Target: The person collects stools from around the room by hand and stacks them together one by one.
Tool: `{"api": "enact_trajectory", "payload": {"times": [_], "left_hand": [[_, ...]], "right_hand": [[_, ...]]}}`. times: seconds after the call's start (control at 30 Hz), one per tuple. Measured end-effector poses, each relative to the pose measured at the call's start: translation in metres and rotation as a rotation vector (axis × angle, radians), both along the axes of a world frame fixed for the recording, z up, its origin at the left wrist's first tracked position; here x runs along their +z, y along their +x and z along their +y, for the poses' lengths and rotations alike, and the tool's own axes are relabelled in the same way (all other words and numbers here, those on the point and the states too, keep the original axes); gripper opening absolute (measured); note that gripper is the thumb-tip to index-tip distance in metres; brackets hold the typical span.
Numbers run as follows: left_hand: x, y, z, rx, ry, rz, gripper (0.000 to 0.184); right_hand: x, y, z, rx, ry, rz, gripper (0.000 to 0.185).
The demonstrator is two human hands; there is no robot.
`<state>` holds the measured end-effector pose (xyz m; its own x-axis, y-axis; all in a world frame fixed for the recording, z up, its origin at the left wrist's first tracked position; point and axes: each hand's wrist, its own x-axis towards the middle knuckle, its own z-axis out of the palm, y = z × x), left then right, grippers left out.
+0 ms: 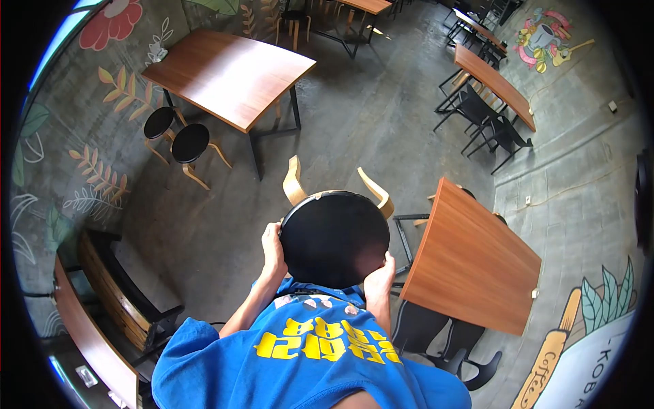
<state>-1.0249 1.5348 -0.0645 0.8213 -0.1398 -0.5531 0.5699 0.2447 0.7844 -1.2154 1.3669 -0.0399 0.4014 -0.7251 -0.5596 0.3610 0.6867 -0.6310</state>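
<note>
A stool with a round black seat (334, 238) and pale bent-wood legs is held up in front of my body, over the blue shirt. Two of its legs point forward, away from me. My left hand (274, 249) grips the left edge of the seat. On the right edge, lower down, my right hand (380, 275) is closed on the rim. The undersides of both hands and the other legs are hidden.
A wooden table (235, 75) stands ahead on the left, with two black-topped stools (191, 143) beside it. Close on my right is another wooden table (473, 259), with black chairs (436, 334) near it. A bench (119, 293) lies at lower left.
</note>
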Motion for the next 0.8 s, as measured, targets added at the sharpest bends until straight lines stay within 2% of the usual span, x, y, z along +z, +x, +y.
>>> {"api": "enact_trajectory", "payload": {"times": [0.13, 0.3, 0.43, 0.6, 0.8], "left_hand": [[-0.002, 0.036, -0.069, 0.050, -0.032, -0.022, 0.022], [0.025, 0.071, -0.139, 0.112, -0.006, 0.030, 0.021], [0.016, 0.095, -0.175, 0.106, 0.000, 0.008, 0.020], [0.019, 0.128, -0.225, 0.068, 0.061, 0.017, 0.021], [0.006, 0.188, -0.298, 0.013, 0.043, 0.034, 0.021]], "right_hand": [[0.006, 0.043, -0.084, 0.063, -0.018, -0.017, 0.043], [0.009, 0.084, -0.157, 0.111, -0.043, -0.034, 0.042], [-0.011, 0.102, -0.199, 0.137, -0.028, -0.040, 0.040], [-0.018, 0.131, -0.241, 0.143, -0.012, -0.043, 0.048], [-0.018, 0.186, -0.301, 0.051, 0.010, 0.011, 0.046]]}}
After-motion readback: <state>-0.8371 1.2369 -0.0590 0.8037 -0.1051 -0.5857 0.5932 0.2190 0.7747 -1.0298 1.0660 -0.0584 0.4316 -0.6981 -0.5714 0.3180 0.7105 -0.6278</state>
